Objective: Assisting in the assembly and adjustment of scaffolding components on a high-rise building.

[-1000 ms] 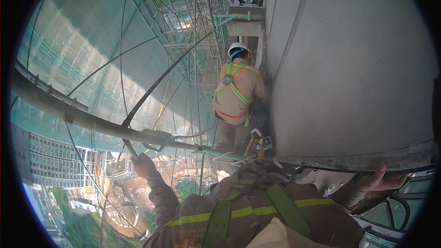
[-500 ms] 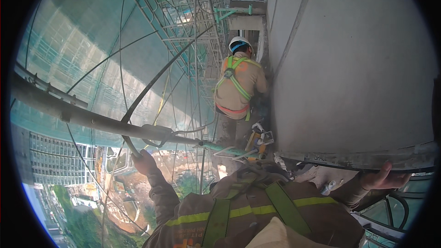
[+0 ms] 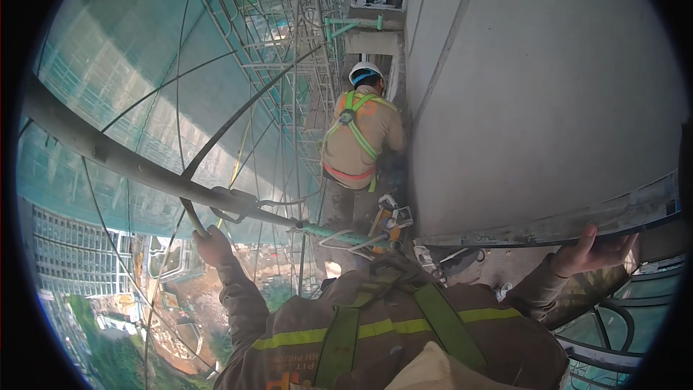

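Observation:
My left hand [image 3: 214, 247] is closed around the lower end of a dark slanting scaffold brace [image 3: 189, 218], just below a thick grey pipe [image 3: 155, 175]. A metal hook [image 3: 237, 204] hangs on that pipe, with a green-wrapped stretch [image 3: 328, 232] to its right. My right hand [image 3: 593, 253] rests at the lower edge of the large grey wall [image 3: 545, 101], beside a dark strip [image 3: 548, 240]. Its thumb points up and its fingers stretch to the right, apart. A green harness strap [image 3: 451, 325] crosses my brown jacket.
Ahead, a co-worker [image 3: 361, 137] in a white helmet and harness faces away, close to the wall. Yellow tools [image 3: 390, 224] lie behind them. Scaffold frames [image 3: 289, 65] and green netting [image 3: 108, 50] line the left side. Far below on the left is ground [image 3: 180, 303] with buildings.
The view has shifted slightly, so the co-worker, pipe and wall appear further left. My left hand keeps its hold on the brace. My right hand stays at the wall's edge, its fingers more spread.

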### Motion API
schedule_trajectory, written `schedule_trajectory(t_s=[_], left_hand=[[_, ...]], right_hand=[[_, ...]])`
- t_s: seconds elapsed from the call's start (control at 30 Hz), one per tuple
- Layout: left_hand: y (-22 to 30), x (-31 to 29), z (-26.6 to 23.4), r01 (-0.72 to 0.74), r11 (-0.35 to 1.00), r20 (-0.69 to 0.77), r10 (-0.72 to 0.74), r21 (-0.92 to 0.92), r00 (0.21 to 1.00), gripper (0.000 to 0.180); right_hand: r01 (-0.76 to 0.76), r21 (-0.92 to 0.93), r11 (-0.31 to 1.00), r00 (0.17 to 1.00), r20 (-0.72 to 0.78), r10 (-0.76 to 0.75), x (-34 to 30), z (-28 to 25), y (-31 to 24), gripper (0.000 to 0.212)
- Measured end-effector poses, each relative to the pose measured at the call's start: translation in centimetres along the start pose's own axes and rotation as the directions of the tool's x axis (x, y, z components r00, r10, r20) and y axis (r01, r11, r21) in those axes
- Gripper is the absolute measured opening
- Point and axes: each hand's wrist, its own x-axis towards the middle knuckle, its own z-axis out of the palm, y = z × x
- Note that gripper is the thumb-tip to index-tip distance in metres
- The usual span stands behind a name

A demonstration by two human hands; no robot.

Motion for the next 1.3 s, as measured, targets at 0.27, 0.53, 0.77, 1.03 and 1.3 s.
schedule_trajectory(t_s=[0.27, 0.53, 0.77, 1.03, 1.3], left_hand=[[-0.5, -0.2, 0.4, -0.03, 0.999, -0.044, 0.028, -0.043, 0.999, 0.033], [-0.4, -0.2, 0.1, -0.029, 0.997, -0.047, 0.025, -0.074, 0.999, 0.031], [0.3, -0.3, -0.4, -0.021, 0.999, 0.007, 0.021, -0.047, 1.0, 0.032], [0.3, -0.5, -0.4, 0.004, 0.999, 0.003, -0.004, -0.036, 1.0, 0.032], [0.7, -0.5, -0.4, 0.021, 1.0, -0.003, -0.021, -0.002, 1.0, 0.032]], right_hand=[[0.016, -0.017, 1.0, 1.0, -0.014, -0.016, 0.2, 0.2, -0.6, 0.085], [0.035, -0.112, 0.993, 0.999, -0.018, -0.037, -0.1, -0.3, 0.2, 0.089], [0.011, -0.075, 0.997, 0.999, -0.037, -0.014, -0.2, -0.1, 0.0, 0.09], [0.004, -0.037, 0.999, 0.999, -0.037, -0.006, -0.1, -0.2, 0.1, 0.09], [0.003, -0.018, 1.0, 0.999, -0.048, -0.003, 0.0, 0.2, -0.2, 0.09]])
